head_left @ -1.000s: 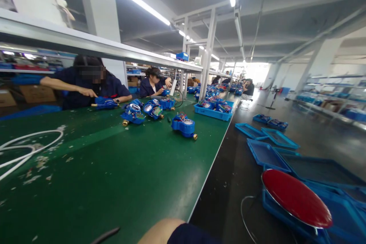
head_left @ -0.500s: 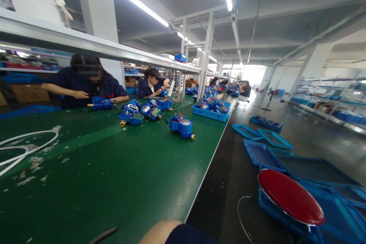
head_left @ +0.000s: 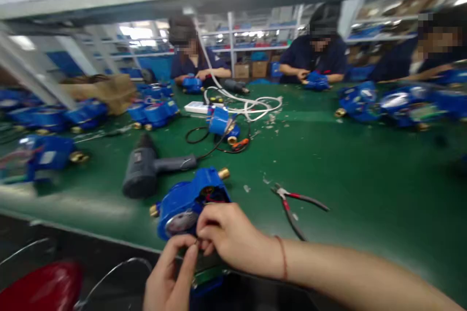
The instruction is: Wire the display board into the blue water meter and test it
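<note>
Both of my grips meet at the near edge of the green table [head_left: 328,155]: the left grip [head_left: 170,272] and the right grip [head_left: 237,238] are narrow, thumb and finger pinched, their tips nearly together; what lies between them is too small to tell. The blue meter [head_left: 184,197], with brass ends, lies on the table just beyond my fingertips; whether they touch it I cannot tell. Below my right grip, a green board [head_left: 207,277] is partly visible. To the left lies a dark grey heat gun [head_left: 141,172]; to the right, pliers [head_left: 282,193] with their handles spread. Farther off are a second blue meter [head_left: 219,120] and a white power strip [head_left: 197,107]. Along the far side, three people [head_left: 332,58] sit bent forward.
</note>
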A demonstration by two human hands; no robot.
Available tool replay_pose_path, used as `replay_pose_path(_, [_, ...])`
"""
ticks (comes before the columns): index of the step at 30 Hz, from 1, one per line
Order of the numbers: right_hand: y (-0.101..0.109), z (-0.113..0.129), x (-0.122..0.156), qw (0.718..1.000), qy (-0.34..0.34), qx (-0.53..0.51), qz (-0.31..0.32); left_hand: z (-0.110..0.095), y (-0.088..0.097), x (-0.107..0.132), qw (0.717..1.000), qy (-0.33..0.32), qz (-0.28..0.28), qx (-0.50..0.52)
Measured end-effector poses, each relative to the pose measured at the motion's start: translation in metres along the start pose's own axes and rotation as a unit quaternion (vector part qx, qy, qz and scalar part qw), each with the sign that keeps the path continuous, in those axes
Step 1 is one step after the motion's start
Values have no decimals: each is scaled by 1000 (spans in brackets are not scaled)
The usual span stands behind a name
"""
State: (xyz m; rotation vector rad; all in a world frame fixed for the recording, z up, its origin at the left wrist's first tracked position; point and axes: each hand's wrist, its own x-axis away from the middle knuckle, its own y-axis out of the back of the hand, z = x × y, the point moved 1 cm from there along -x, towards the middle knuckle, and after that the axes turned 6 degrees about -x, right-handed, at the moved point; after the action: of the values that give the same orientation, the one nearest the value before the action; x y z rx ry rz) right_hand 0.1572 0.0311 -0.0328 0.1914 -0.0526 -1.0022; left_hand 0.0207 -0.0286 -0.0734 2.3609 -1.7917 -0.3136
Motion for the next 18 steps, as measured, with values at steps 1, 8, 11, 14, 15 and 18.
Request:
replay_pose_path(1, [-1,-1,-1,1000,-8,-26,-5,1,6,2,1000,13,7,-17])
replay_pose_path(8, [45,20,4,999,27,-1,-40,-3,2,6,999,29,19,-26])
replay_pose_path(11, [74,34,10,985,57,163,-1,-3,3,7,999,35,11,-10])
replay_pose_path(14, [100,41,19,934,34,352,54,-3,4,8,999,44,0,10])
replay_pose_path(15, [105,42,21,920,28,387,59,-3,3,8,999,49,-3,17])
replay_pose_path(18, [103,44,26,899,49,432,50,-3,2,8,997,63,-10,37])
